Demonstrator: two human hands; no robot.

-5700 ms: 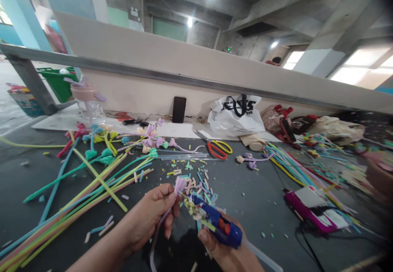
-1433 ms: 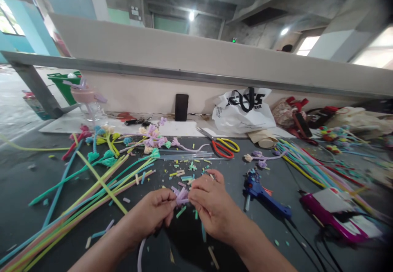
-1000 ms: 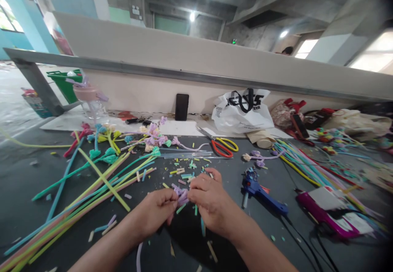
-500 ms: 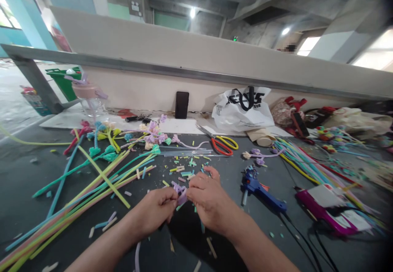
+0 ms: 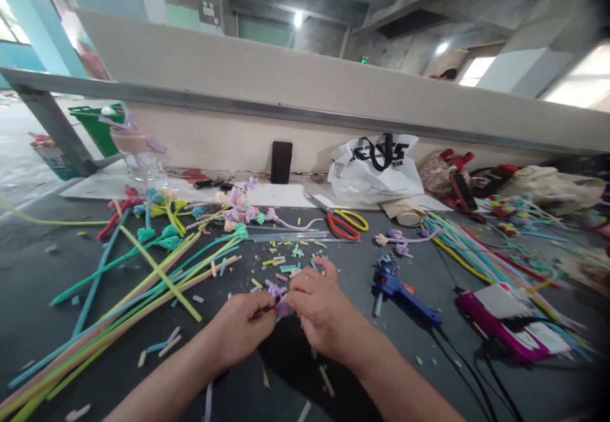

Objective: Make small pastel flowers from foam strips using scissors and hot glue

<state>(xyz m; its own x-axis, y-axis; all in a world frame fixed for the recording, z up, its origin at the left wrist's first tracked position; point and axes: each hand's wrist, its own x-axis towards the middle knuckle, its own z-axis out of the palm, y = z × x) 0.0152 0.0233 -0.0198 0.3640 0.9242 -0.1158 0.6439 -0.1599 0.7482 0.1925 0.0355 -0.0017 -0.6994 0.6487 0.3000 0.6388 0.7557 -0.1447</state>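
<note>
A small purple pipe-cleaner flower (image 5: 282, 308) is pinched between my two hands, its looped upper part showing above the fingers. My left hand (image 5: 248, 321) is closed on its left side, thumb against the bent fingers. On the other side my right hand (image 5: 320, 301) grips it with thumb and forefinger, while its outer fingers curl upward. How the fingertips meet on the piece is partly hidden. Short cut pipe-cleaner bits (image 5: 281, 261) in several colours lie scattered just beyond my hands. A purple stem (image 5: 208, 400) lies below my left forearm.
Long pipe cleaners (image 5: 138, 311) cover the left, with finished flowers (image 5: 238, 203) behind. Scissors (image 5: 344, 224) lie at the back. To the right are a blue glue gun (image 5: 412, 301), a magenta device (image 5: 498, 326) with cables, and more stems (image 5: 469, 250). A phone (image 5: 281, 163) leans against the partition.
My fingers have shifted slightly around the purple flower, and its lower part has turned a little between them. Both hands stay in almost the same place.
</note>
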